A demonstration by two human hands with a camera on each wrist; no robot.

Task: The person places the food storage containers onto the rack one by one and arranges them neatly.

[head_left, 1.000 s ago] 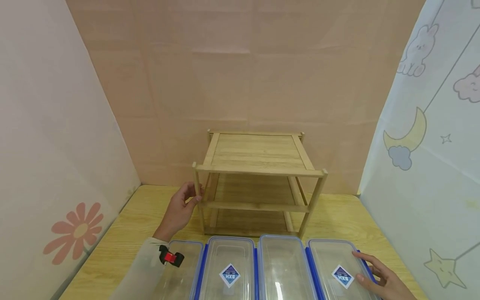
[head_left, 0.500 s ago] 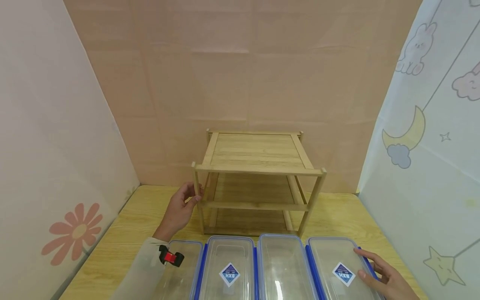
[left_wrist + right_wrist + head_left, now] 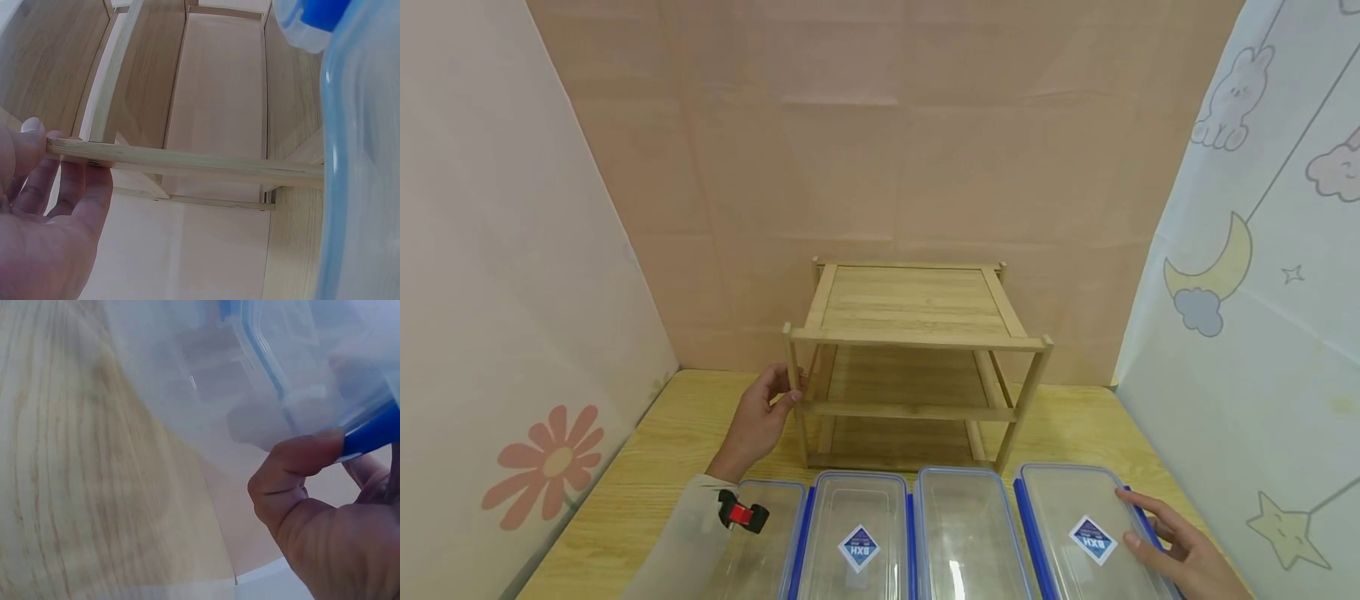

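Observation:
My left hand (image 3: 758, 423) grips the front left post of a wooden shelf rack (image 3: 917, 342). In the left wrist view, thumb and fingers wrap round that post (image 3: 206, 164). At the right, my right hand (image 3: 1180, 542) holds the right edge of a clear food container (image 3: 1067, 500) with a blue-clipped lid and a diamond-shaped label. Up close in the right wrist view, the thumb presses near a blue clip (image 3: 375, 432), with other fingers partly hidden behind. The container's left side shows, so it looks raised or tilted slightly.
Beside it stand more clear lidded containers: a middle one (image 3: 966, 525), a labelled one (image 3: 838, 517) and one partly behind my left forearm (image 3: 767, 533). The rack stands on a wooden table (image 3: 677, 433) before a tan back wall (image 3: 887, 125), with white walls at both sides.
The rightmost container has shifted slightly right and away from me, together with my right hand, and more of its left blue side shows. My left hand and the rack have stayed put.

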